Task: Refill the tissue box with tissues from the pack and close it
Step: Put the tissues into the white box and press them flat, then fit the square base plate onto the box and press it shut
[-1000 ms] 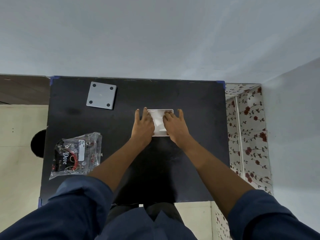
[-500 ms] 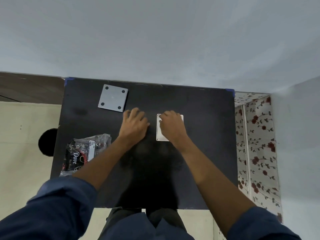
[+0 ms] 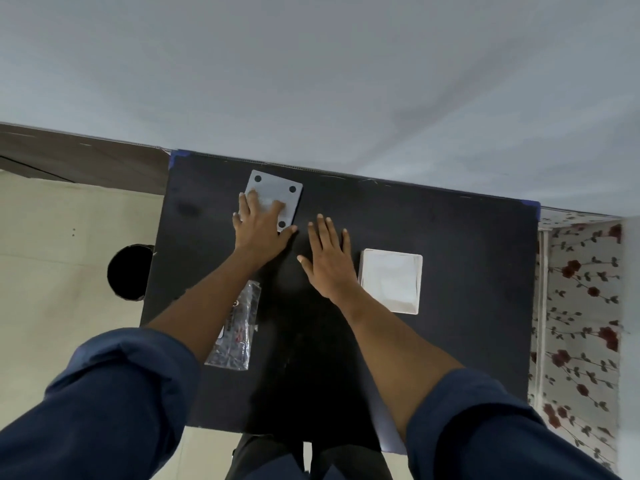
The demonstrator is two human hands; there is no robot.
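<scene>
The square white tissue box (image 3: 391,284) lies on the black table (image 3: 467,306), right of centre, with nothing touching it. A grey square lid (image 3: 277,195) with dark round corner feet lies at the back left of the table. My left hand (image 3: 261,225) rests on the lid with fingers spread flat. Over the table between lid and box, my right hand (image 3: 329,259) is open with straight fingers and holds nothing. The clear plastic tissue pack (image 3: 237,327) with dark print lies near my left forearm, partly hidden by it.
A pale wall rises behind the table's far edge. Beige floor and a round black object (image 3: 128,277) lie to the left. A floral-patterned surface (image 3: 578,306) stands to the right of the table.
My left hand has moved back and left onto the grey lid. My right hand has come off the white box and shifted left. The camera view has swung left.
</scene>
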